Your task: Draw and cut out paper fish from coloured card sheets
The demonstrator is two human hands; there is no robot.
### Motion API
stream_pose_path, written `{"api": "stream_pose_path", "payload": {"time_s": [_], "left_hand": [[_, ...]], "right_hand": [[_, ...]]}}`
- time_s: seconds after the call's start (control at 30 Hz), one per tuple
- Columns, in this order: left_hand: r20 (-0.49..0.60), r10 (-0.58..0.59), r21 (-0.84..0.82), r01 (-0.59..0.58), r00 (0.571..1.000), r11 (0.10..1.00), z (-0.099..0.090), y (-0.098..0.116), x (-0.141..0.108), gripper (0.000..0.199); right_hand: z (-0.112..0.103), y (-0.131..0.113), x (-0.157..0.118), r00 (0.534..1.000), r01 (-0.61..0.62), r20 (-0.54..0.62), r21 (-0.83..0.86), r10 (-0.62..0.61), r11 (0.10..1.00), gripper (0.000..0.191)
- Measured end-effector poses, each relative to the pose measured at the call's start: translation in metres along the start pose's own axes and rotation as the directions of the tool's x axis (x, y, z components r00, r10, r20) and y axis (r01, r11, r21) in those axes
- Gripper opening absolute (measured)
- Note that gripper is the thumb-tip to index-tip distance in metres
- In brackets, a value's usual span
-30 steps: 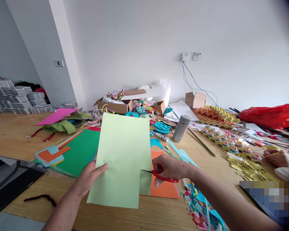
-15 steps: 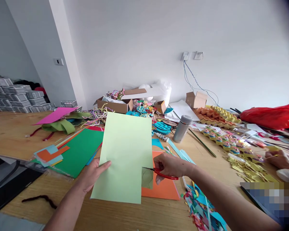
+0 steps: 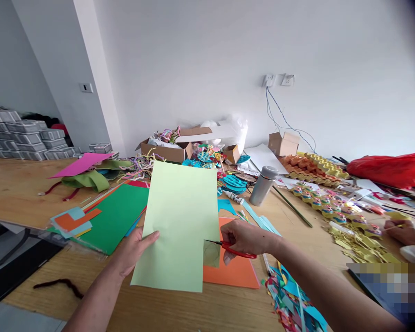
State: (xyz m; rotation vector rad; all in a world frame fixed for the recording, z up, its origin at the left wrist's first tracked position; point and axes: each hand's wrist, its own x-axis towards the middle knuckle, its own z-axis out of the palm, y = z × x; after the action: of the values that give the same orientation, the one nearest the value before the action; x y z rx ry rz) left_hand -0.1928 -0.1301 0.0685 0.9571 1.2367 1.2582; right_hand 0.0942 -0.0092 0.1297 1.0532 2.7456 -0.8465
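Note:
My left hand [image 3: 141,248] pinches the left edge of a pale green sheet [image 3: 176,221], its thumb on the front. In my right hand [image 3: 242,240] are red-handled scissors [image 3: 240,252], their dark tips at the cut in the sheet's lower right part. A small flap [image 3: 211,254] with a faint drawn round outline hangs beside the cut, below the blades. Behind and below it, an orange sheet [image 3: 231,274] lies on the wooden table [image 3: 166,313].
Green paper [image 3: 124,207] and cut pieces lie at left. A grey bottle [image 3: 263,185] stands behind my right hand. Colourful scraps [image 3: 288,295] lie by my right forearm. Another person's hand [image 3: 405,232] is at far right, near painted egg-carton pieces [image 3: 339,216].
The camera view has shifted very slightly, so the background sits a little further right. My hands, the sheet and the scissors look nearly unchanged.

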Motion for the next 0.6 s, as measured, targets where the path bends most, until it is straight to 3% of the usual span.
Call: {"api": "stream_pose_path", "payload": {"time_s": [0.37,0.6], "left_hand": [[-0.029,-0.031,-0.058,0.029,0.999,0.998,0.0063,0.0051,-0.0038,0.057],[-0.113,-0.008,-0.028,0.004,0.994,1.0,0.002,0.0017,-0.0054,0.053]], "right_hand": [[0.0005,-0.0041,-0.0017,0.998,-0.009,-0.063,0.0,0.009,1.0,0.037],[0.0026,0.0044,-0.0086,0.996,-0.014,-0.089,0.089,0.022,0.996,0.041]]}}
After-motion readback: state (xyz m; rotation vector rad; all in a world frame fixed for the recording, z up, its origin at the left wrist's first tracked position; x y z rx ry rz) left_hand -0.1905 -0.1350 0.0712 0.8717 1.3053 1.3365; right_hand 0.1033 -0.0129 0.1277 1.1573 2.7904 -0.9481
